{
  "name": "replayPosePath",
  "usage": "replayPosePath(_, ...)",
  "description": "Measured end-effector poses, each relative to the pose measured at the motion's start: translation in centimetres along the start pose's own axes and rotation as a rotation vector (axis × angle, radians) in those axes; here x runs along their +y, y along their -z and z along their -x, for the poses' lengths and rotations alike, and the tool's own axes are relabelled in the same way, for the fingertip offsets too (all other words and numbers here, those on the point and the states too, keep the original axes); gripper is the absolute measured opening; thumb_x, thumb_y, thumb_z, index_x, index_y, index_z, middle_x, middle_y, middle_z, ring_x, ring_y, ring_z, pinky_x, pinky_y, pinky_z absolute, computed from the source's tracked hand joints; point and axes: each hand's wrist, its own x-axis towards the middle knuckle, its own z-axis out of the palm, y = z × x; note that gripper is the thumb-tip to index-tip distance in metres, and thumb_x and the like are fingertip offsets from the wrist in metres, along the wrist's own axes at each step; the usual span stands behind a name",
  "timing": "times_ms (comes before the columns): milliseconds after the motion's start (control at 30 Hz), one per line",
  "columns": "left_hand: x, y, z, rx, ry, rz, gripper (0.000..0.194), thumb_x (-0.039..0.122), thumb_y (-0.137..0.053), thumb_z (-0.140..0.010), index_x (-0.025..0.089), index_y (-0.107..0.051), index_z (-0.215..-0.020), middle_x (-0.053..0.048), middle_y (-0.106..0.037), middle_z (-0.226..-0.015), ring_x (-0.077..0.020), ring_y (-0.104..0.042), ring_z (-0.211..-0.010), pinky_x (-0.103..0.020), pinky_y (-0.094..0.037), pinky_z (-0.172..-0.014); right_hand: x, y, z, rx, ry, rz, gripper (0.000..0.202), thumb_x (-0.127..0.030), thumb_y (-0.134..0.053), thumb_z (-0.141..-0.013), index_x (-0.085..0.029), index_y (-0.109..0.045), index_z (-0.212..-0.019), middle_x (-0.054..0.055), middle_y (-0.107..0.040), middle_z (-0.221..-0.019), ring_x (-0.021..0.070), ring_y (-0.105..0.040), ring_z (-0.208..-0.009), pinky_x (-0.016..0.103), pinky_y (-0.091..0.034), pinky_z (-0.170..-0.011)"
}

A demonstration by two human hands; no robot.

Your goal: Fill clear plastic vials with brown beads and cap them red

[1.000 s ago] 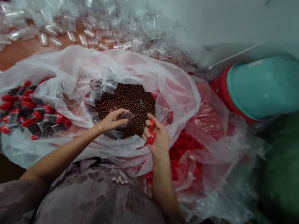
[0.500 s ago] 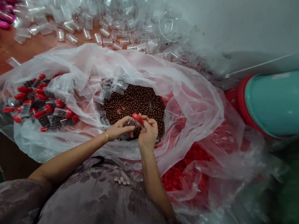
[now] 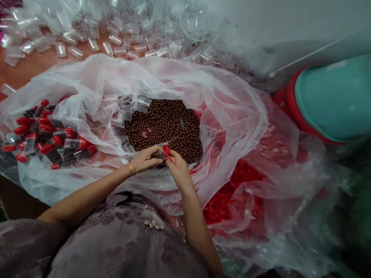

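In our left hand (image 3: pixel 145 161) we hold a small clear container (image 3: pixel 159 155) with dark contents, our thumb and fingers curled round it, with only the container's width between them. The fingertips of our right hand (image 3: pixel 179 170) are closed on a red cap (image 3: pixel 166 149), right at the container's end; we cannot tell whether the cap is seated, since our fingers cover the join. Both hands meet at the near edge of the brown beads (image 3: pixel 170 124), which spread from them toward 12 o'clock. From our hands, loose empty containers (image 3: pixel 127 109) lie at 10 o'clock, beside the beads, and red-capped containers (image 3: pixel 46 134) are heaped at 9 o'clock on the white plastic bag (image 3: pixel 57 184). We have a pile of red pieces (image 3: pixel 232 199) under clear plastic between 3 and 4 o'clock, and a blue-green bucket (image 3: pixel 352 96), tilted, at 2 o'clock.
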Motion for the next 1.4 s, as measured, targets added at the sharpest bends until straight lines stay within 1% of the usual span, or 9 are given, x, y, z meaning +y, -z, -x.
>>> replayPosePath(100,0.1,0.1,0.4,-0.025,0.054,0.077,0.031,0.035,-0.057,-0.074,0.014,-0.050,-0.096,0.000,-0.055,-0.081,-0.0091,-0.049,-0.064,-0.022,-0.041,-0.060,0.1,0.2,0.7,0.088,0.067,0.113,0.031,-0.028,-0.052,-0.071,-0.018,-0.059,-0.100,0.002,-0.066,-0.082,0.0133,-0.060,-0.064,0.029,-0.050,-0.069)
replayPosePath(200,0.6,0.3,0.7,-0.029,0.083,0.111,0.032,0.037,-0.057,-0.074,0.014,-0.048,-0.094,0.000,-0.056,-0.077,-0.0084,-0.049,-0.059,-0.021,-0.041,-0.056,-0.3,0.0,1.7,0.233,0.267,0.369,0.036,-0.026,-0.045,-0.079,-0.018,-0.057,-0.112,0.005,-0.065,-0.095,0.0153,-0.061,-0.075,0.032,-0.049,-0.076)
replayPosePath(300,1.1,0.6,1.0,-0.047,0.072,0.086,0.037,0.041,-0.058,-0.073,0.013,-0.049,-0.094,0.001,-0.054,-0.071,-0.0071,-0.047,-0.055,-0.020,-0.040,-0.052,-0.5,-0.8,2.6,0.244,0.507,0.625,0.038,-0.022,-0.039,-0.084,-0.017,-0.054,-0.120,0.009,-0.062,-0.105,0.0181,-0.058,-0.095,0.034,-0.046,-0.087)
replayPosePath(467,1.3,0.7,1.9,-0.039,0.091,0.042,0.042,0.048,-0.058,-0.073,0.012,-0.049,-0.093,0.004,-0.049,-0.063,-0.0053,-0.044,-0.048,-0.017,-0.036,-0.044,0.4,-2.7,3.4,0.250,0.674,0.895,0.042,-0.017,-0.034,-0.088,-0.017,-0.048,-0.128,0.009,-0.062,-0.091,0.0183,-0.058,-0.085,0.033,-0.049,-0.078)
replayPosePath(600,1.8,1.0,2.9,-0.089,0.124,0.036,0.040,0.051,-0.056,-0.074,0.013,-0.048,-0.083,0.005,-0.048,-0.059,-0.0047,-0.043,-0.047,-0.017,-0.036,-0.043,0.8,-3.0,4.6,0.198,0.731,0.957,0.044,-0.015,-0.034,-0.088,-0.017,-0.044,-0.132,0.008,-0.062,-0.085,0.0186,-0.058,-0.080,0.033,-0.051,-0.071)
replayPosePath(833,4.8,2.9,3.4,-0.367,0.070,-0.027,0.040,0.048,-0.064,-0.069,0.011,-0.052,-0.081,0.004,-0.048,-0.062,-0.0044,-0.044,-0.052,-0.017,-0.036,-0.048,-0.8,-3.2,7.8,0.171,0.734,0.993,0.043,-0.015,-0.037,-0.088,-0.021,-0.045,-0.129,0.006,-0.063,-0.092,0.0172,-0.060,-0.084,0.032,-0.052,-0.075)
replayPosePath(1067,4.3,1.7,4.5,-0.244,0.112,0.065,0.042,0.051,-0.060,-0.070,0.013,-0.050,-0.081,0.006,-0.046,-0.057,-0.0049,-0.042,-0.048,-0.017,-0.034,-0.044,-0.7,-6.9,8.6,0.506,0.677,1.141,0.043,-0.011,-0.032,-0.086,-0.010,-0.046,-0.127,0.012,-0.063,-0.090,0.0209,-0.059,-0.082,0.034,-0.052,-0.071)
replayPosePath(1300,4.6,2.8,4.7,-0.218,0.027,-0.104,0.030,0.027,-0.068,-0.058,0.012,-0.058,-0.082,0.004,-0.052,-0.069,-0.0076,-0.045,-0.064,-0.019,-0.039,-0.059,-0.9,-7.9,8.9,0.524,0.649,1.145,0.040,-0.013,-0.034,-0.087,-0.013,-0.048,-0.125,0.011,-0.064,-0.094,0.0205,-0.060,-0.086,0.035,-0.052,-0.076)
replayPosePath(1400,4.7,3.2,5.1,-0.181,0.076,-0.078,0.021,0.021,-0.063,-0.059,0.012,-0.057,-0.077,0.006,-0.049,-0.064,-0.0061,-0.042,-0.058,-0.018,-0.037,-0.054,-0.7,-8.7,8.8,0.500,0.620,1.176,0.042,-0.013,-0.031,-0.087,-0.011,-0.045,-0.127,0.013,-0.064,-0.093,0.0217,-0.060,-0.085,0.037,-0.052,-0.076)
